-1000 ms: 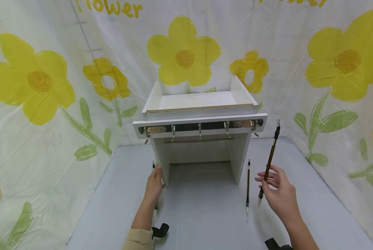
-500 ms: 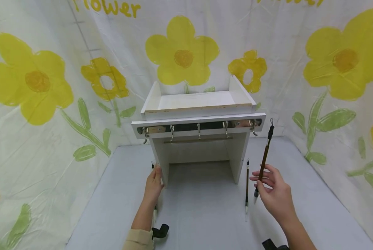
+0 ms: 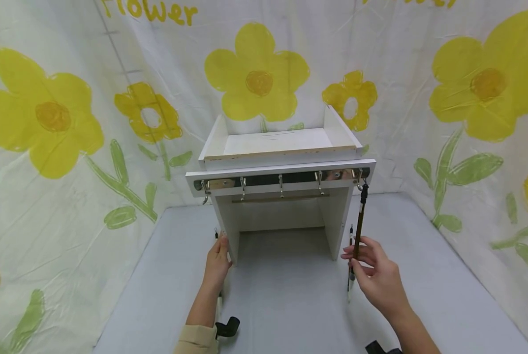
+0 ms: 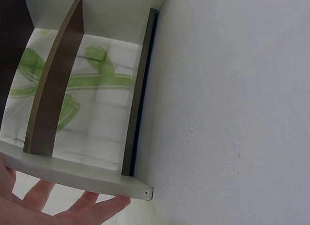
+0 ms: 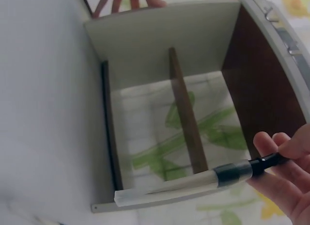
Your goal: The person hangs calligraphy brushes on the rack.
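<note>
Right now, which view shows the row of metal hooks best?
The head view: all five metal hooks face its camera. The right wrist view catches only some, at its upper right; the left wrist view shows none.

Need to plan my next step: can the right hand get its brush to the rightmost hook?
Likely yes: the right hand holds the brush, its loop apparently beside the rightmost hook, nothing visibly blocking.

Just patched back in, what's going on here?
A person's right hand pinches a calligraphy brush upright, its cord loop at the rightmost hook on the white shelf unit; I can't tell whether it has caught. The left hand grips the unit's left side panel. A second brush lies behind the held one, and another is partly hidden by the left hand.
</note>
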Action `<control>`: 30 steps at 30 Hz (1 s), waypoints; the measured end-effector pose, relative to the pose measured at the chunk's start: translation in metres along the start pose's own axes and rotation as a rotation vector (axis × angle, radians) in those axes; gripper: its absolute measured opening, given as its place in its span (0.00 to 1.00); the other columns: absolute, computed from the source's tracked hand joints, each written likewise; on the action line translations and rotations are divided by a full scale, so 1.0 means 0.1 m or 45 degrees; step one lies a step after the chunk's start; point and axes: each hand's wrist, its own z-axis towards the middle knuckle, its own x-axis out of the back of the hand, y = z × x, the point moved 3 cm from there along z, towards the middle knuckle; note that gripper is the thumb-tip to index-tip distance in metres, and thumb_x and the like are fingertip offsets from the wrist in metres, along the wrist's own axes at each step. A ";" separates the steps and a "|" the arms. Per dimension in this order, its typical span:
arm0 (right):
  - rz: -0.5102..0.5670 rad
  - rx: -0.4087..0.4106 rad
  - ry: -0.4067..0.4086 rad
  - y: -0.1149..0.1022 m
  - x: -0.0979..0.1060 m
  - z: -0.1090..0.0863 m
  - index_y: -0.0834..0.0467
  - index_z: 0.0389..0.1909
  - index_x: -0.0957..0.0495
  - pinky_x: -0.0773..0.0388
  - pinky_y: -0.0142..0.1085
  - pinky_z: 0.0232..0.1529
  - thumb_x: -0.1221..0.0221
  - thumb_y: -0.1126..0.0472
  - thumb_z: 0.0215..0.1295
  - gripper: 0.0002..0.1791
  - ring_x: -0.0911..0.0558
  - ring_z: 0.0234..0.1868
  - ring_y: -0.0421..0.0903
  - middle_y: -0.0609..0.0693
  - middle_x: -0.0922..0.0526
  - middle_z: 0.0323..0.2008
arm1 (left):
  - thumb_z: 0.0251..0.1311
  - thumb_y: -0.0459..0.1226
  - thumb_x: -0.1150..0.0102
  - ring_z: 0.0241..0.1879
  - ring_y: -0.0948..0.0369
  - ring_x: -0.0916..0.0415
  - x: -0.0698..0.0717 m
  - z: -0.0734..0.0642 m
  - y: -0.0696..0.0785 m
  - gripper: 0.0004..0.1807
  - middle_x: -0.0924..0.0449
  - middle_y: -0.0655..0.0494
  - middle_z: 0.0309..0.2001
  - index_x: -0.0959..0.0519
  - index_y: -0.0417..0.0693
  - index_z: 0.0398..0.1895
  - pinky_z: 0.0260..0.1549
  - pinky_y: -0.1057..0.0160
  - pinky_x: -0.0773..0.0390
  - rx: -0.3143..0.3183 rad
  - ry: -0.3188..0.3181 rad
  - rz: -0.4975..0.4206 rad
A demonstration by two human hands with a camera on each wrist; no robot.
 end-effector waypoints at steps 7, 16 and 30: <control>0.018 0.017 -0.064 -0.05 -0.08 -0.01 0.61 0.63 0.30 0.14 0.28 0.35 0.37 0.85 0.54 0.35 0.11 0.39 0.45 0.54 0.13 0.43 | 0.78 0.59 0.68 0.75 0.37 0.46 0.00 -0.01 0.00 0.39 0.50 0.37 0.79 0.49 0.43 0.80 0.60 0.34 0.28 0.005 0.001 0.012; 0.100 0.086 -0.146 -0.08 -0.20 -0.02 0.63 0.63 0.30 0.13 0.30 0.36 0.38 0.86 0.54 0.35 0.11 0.41 0.46 0.55 0.13 0.43 | 0.76 0.62 0.68 0.74 0.38 0.43 -0.01 -0.02 -0.03 0.41 0.48 0.39 0.79 0.46 0.44 0.80 0.60 0.35 0.27 0.000 0.029 0.026; 0.118 0.001 -0.282 -0.06 -0.33 -0.11 0.62 0.62 0.30 0.12 0.33 0.35 0.38 0.85 0.55 0.33 0.10 0.40 0.46 0.50 0.13 0.43 | 0.74 0.65 0.67 0.74 0.39 0.42 0.00 0.00 -0.04 0.43 0.47 0.42 0.79 0.47 0.49 0.81 0.60 0.36 0.26 0.006 0.027 0.036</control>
